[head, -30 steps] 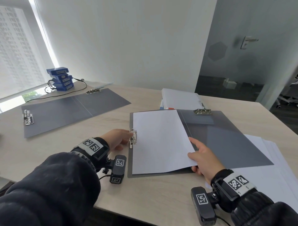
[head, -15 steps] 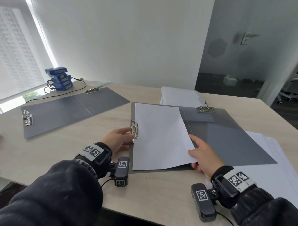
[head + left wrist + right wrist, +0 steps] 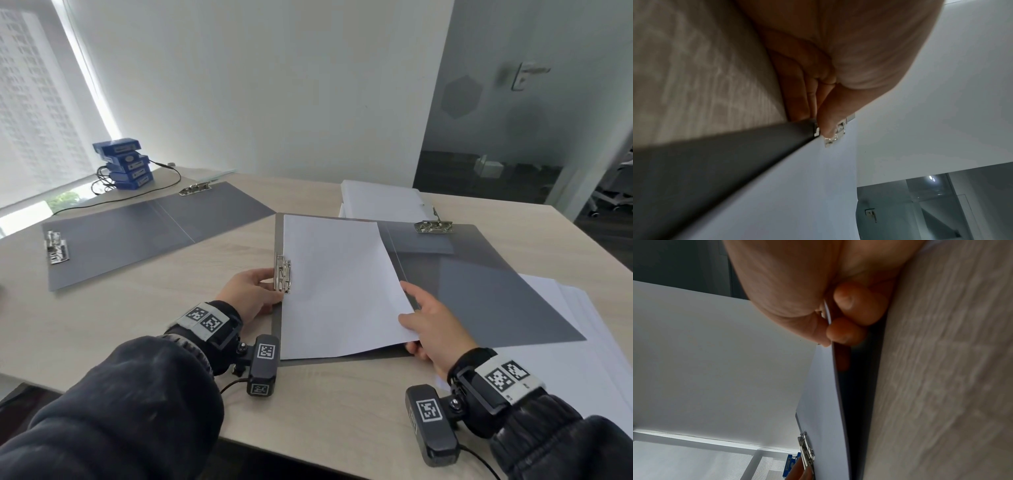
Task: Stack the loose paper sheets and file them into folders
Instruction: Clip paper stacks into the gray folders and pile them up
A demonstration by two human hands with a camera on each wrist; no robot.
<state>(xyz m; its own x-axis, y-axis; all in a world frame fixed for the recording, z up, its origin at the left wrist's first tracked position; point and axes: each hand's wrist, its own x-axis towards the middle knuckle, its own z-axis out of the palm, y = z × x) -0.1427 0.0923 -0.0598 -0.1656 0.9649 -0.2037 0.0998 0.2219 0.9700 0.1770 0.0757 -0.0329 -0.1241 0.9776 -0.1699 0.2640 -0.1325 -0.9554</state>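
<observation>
An open grey folder (image 3: 486,284) lies in front of me with a white paper stack (image 3: 339,281) on its left half. My left hand (image 3: 263,287) pinches the metal clip (image 3: 283,274) at the folder's left edge; in the left wrist view the thumb (image 3: 828,120) presses on the clip (image 3: 838,129). My right hand (image 3: 416,329) pinches the paper's lower right corner, thumb on top and fingers (image 3: 846,332) curled under the sheets (image 3: 824,402), which are lifted slightly off the folder.
A second open grey folder (image 3: 144,229) with two metal clips lies at the left. Loose white sheets (image 3: 589,346) lie under and right of the near folder. Another white pile (image 3: 380,198) sits behind it. Blue boxes (image 3: 125,164) with a cable stand at the back left.
The folder and paper have slid a little farther from me, and both hands moved with them. The grips on the clip and the paper corner look the same.
</observation>
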